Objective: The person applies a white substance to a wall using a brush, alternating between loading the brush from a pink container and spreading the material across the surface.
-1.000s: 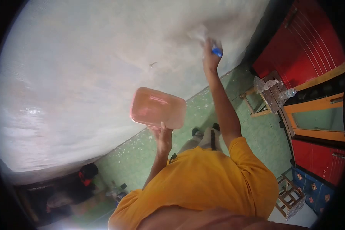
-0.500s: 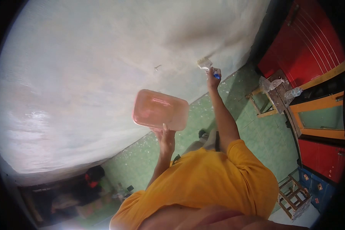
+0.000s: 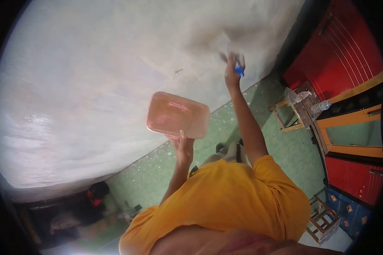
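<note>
My left hand [image 3: 184, 148] grips the near edge of a pinkish rectangular plastic tub [image 3: 178, 114], thumb over the rim and the other fingers beneath. What lies inside the tub is hard to make out. Up by the whitish wall [image 3: 93, 76], my right hand [image 3: 232, 70] is closed round the handle of a paintbrush [image 3: 239, 70], whose blue end sticks out below the fist. The brush head is smeared by motion and looks to be at the wall. A small metal hook or nail [image 3: 178, 72] juts from the wall left of the brush.
Green tiles [image 3: 153, 163] speckled with white run below the wall. At right, a wooden stool [image 3: 304, 102] holds a plastic bag and a clear bottle [image 3: 321, 106], beside a red cabinet [image 3: 340, 51]. Another wooden stool [image 3: 323, 221] stands lower right. Dark objects lie at lower left.
My right hand has moved up along the wall with the paintbrush, which is now blurred. The tub stays in my left hand in nearly the same place.
</note>
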Available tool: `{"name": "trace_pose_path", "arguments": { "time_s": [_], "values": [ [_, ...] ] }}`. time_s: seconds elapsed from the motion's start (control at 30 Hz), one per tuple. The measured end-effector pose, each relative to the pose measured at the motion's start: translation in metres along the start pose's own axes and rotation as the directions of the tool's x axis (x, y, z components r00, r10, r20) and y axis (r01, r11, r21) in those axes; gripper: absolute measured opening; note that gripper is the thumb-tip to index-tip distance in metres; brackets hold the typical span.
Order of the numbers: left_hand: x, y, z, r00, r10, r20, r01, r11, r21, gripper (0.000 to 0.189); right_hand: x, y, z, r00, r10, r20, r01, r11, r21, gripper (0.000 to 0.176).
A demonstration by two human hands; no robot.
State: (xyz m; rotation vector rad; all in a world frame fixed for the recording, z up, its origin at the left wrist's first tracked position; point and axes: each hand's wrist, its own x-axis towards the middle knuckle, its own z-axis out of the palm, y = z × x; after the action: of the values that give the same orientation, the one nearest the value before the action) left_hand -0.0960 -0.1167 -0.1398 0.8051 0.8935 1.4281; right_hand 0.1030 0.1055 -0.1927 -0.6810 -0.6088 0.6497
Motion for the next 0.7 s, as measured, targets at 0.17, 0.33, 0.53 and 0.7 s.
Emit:
{"name": "trace_pose_path", "arguments": {
  "time_s": [0.17,0.33,0.53,0.7],
  "values": [
    [-0.001,-0.002,-0.013,1.0,-0.005,0.013,0.005,0.999,0.032,0.071,-0.059,0.139,-0.11,0.98,0.172,-0.1,-0.182,0.978,-0.1,0.017],
    [-0.002,-0.003,-0.016,1.0,-0.028,0.006,0.028,0.999,0.047,0.07,-0.04,0.092,-0.064,0.987,0.123,-0.099,-0.147,0.943,-0.299,0.018],
    [0.001,0.002,-0.001,1.0,0.028,-0.011,-0.029,0.998,-0.048,0.076,0.008,-0.064,0.065,0.995,-0.032,0.097,0.037,0.998,-0.049,0.017],
    [0.002,0.003,-0.001,0.998,0.042,-0.047,-0.045,0.997,-0.058,0.076,0.001,-0.062,0.066,0.991,-0.094,0.1,0.095,0.995,-0.013,0.015]
  ]
}}
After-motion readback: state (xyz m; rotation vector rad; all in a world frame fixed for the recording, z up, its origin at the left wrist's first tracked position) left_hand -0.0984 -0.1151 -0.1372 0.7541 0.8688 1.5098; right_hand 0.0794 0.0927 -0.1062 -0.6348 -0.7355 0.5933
